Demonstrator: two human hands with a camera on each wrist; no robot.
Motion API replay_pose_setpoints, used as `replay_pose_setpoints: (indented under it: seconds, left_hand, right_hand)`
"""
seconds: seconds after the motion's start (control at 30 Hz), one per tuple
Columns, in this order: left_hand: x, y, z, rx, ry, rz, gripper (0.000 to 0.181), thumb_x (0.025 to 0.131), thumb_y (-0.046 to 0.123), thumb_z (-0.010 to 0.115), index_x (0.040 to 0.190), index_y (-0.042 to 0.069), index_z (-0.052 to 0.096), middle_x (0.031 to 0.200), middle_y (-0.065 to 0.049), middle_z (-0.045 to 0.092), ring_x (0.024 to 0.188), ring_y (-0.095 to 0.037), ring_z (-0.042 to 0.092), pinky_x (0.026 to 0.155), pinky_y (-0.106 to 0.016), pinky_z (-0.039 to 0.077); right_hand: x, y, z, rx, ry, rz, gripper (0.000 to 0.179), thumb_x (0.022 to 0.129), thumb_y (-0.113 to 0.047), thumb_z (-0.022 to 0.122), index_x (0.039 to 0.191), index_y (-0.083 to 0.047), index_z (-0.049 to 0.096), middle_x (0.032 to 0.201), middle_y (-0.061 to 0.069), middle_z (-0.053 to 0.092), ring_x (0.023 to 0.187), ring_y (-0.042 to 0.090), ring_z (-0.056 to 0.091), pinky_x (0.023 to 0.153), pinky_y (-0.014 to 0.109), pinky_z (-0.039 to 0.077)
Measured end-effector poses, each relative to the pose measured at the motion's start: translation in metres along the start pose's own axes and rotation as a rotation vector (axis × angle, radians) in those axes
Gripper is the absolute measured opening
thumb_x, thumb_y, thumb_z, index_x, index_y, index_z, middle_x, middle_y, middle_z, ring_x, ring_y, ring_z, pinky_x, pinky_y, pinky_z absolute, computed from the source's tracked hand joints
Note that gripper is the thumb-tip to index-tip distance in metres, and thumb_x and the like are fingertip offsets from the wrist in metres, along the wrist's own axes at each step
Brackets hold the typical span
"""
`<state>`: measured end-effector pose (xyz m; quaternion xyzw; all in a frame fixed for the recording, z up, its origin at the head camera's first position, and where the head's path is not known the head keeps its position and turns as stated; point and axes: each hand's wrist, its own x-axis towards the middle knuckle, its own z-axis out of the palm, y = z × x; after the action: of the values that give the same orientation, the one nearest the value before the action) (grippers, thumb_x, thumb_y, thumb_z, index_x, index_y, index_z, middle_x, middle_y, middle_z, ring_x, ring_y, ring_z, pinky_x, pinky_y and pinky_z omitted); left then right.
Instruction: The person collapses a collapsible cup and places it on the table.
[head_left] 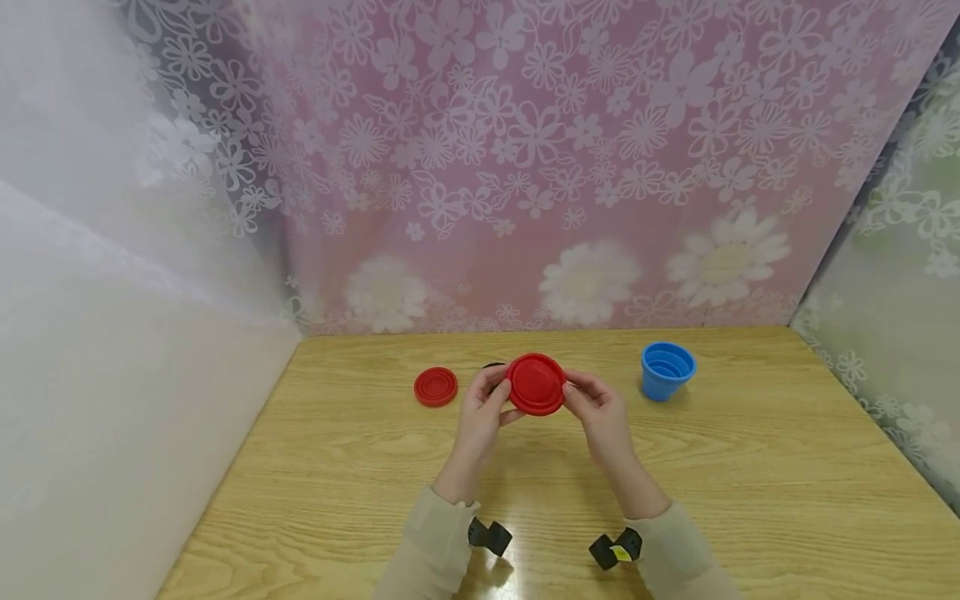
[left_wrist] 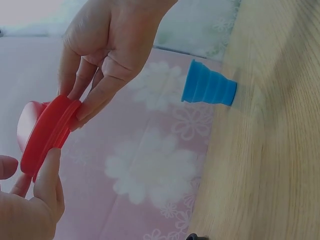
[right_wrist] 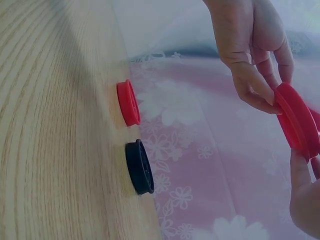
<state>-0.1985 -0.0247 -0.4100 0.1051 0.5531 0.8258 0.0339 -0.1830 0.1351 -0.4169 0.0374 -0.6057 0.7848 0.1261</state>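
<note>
A red collapsible cup is held up above the table between both hands, its round face turned toward the head camera. My left hand pinches its left edge, thumb in front and fingers behind. On the opposite edge, my right hand grips it in the same way. Seen from the side in the left wrist view, the red cup is mostly a flat thick ring, with a rounded part bulging out past it. Thumbs and fingertips of both hands press at the rim.
Left of the hands lies another red collapsed cup on the wooden table. A black collapsed cup sits beside it, largely hidden behind the left hand in the head view. An extended blue cup stands upright at the right. Flowered curtains surround the table.
</note>
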Motion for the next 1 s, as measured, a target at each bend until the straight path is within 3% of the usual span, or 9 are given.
replay_pose_setpoints:
  seconds: [0.2, 0.4, 0.5, 0.7, 1.0]
  left_hand:
    - [0.0015, -0.0047, -0.0022, 0.001, 0.038, -0.003, 0.016, 0.087, 0.012, 0.056, 0.097, 0.0, 0.05, 0.095, -0.008, 0.053, 0.083, -0.016, 0.057, 0.062, -0.03, 0.052]
    - [0.0021, -0.0052, -0.0028, 0.006, 0.025, -0.014, 0.011, 0.086, 0.008, 0.057, 0.084, 0.001, 0.049, 0.09, -0.008, 0.055, 0.078, -0.016, 0.058, 0.06, -0.031, 0.053]
    - [0.0021, -0.0055, -0.0025, 0.009, 0.016, -0.013, 0.013, 0.087, 0.007, 0.056, 0.094, -0.001, 0.049, 0.089, -0.008, 0.054, 0.076, -0.015, 0.058, 0.059, -0.031, 0.053]
    - [0.0009, -0.0056, -0.0026, 0.01, -0.023, 0.001, 0.04, 0.091, 0.007, 0.048, 0.13, 0.003, 0.039, 0.099, -0.009, 0.048, 0.081, -0.015, 0.057, 0.062, -0.028, 0.052]
    - [0.0001, -0.0059, -0.0016, -0.004, -0.074, 0.01, 0.034, 0.092, 0.008, 0.046, 0.125, -0.002, 0.045, 0.108, -0.01, 0.051, 0.088, -0.017, 0.056, 0.066, -0.027, 0.052]
  right_hand:
    - [0.0022, 0.0, -0.001, 0.025, 0.017, -0.008, 0.027, 0.086, -0.005, 0.057, 0.105, 0.014, 0.052, 0.089, 0.002, 0.061, 0.078, 0.011, 0.06, 0.073, 0.026, 0.05]
    - [0.0034, 0.0016, -0.0012, 0.014, 0.039, -0.008, 0.018, 0.086, -0.007, 0.057, 0.099, 0.006, 0.058, 0.088, 0.002, 0.062, 0.077, 0.011, 0.06, 0.073, 0.027, 0.05]
    - [0.0034, 0.0015, -0.0012, 0.005, 0.043, 0.001, 0.022, 0.086, -0.008, 0.057, 0.1, 0.008, 0.057, 0.089, 0.002, 0.062, 0.077, 0.012, 0.06, 0.073, 0.027, 0.05]
    - [0.0028, 0.0012, -0.0021, 0.0, -0.011, -0.015, 0.034, 0.087, -0.009, 0.056, 0.111, 0.014, 0.051, 0.094, 0.002, 0.061, 0.081, 0.013, 0.06, 0.073, 0.03, 0.05]
    - [-0.0001, -0.0014, -0.0019, -0.016, -0.067, -0.024, 0.036, 0.088, -0.008, 0.054, 0.118, 0.012, 0.047, 0.1, 0.0, 0.059, 0.086, 0.013, 0.059, 0.073, 0.028, 0.05]
